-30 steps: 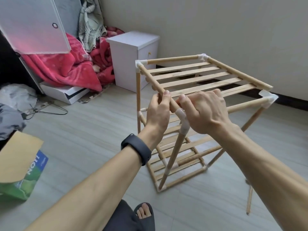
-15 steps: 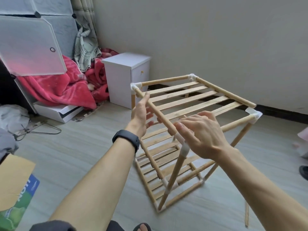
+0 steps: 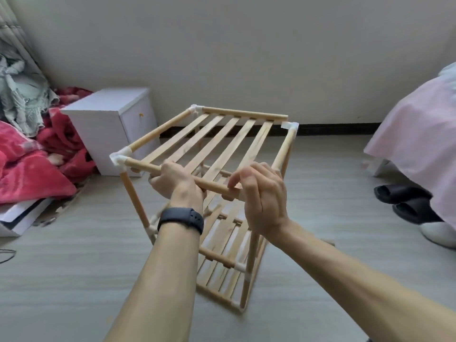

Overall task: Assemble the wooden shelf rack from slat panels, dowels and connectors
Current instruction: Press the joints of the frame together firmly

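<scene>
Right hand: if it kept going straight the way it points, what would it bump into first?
The rack's near top dowel: the right hand points forward-left with curled fingertips seemingly touching it. Farther along that dowel sits the left hand, gripping it. Depth is hard to judge.

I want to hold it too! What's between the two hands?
In the head view, just a bare stretch of the front top dowel, between left hand and right hand.

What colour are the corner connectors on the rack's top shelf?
White; clearest on the near-left corner connector in the head view.
</scene>
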